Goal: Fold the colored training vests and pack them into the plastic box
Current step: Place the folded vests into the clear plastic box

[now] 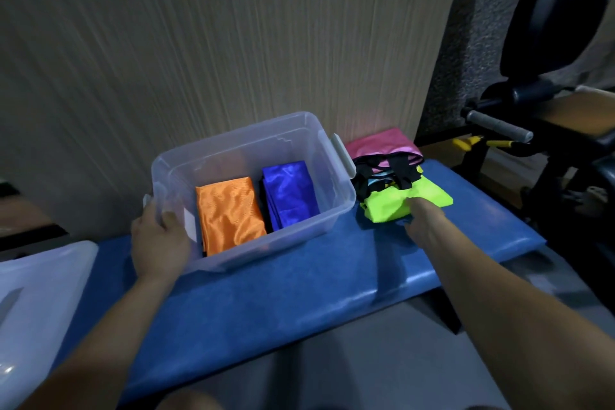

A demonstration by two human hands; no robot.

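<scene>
Currently the clear, rectangular plastic storage box (253, 183) sits open on the blue padded bench top (299, 286), close to the corrugated cardboard sheet (216, 43) standing behind it, so its interior is reachable from above. The left hand (159, 243) holds the near left corner of the box, thumb hooked over the rim and palm against the outer wall; this grip most likely steadies the light container while the other arm works. Inside, a folded orange satin vest (229, 216) and a folded royal-blue satin vest (289, 196) lie side by side, each laid flat and lengthwise, an arrangement that leaves little floor room and suggests the next items will stack on top. Just beside the right wall of the box lies a loose pile of unfolded vests: a neon yellow-green vest (386, 210) at the front, black-trimmed straps (389, 173) in the middle and a pink vest (382, 143) at the back against the cardboard. The right hand (422, 220) rests on the yellow-green vest with fingers reaching down into the fabric; whether they pinch it or merely press on it cannot be told. Off to the left, a translucent plastic lid (36, 303) lies set aside, presumably kept for closing the box once packing is complete
</scene>
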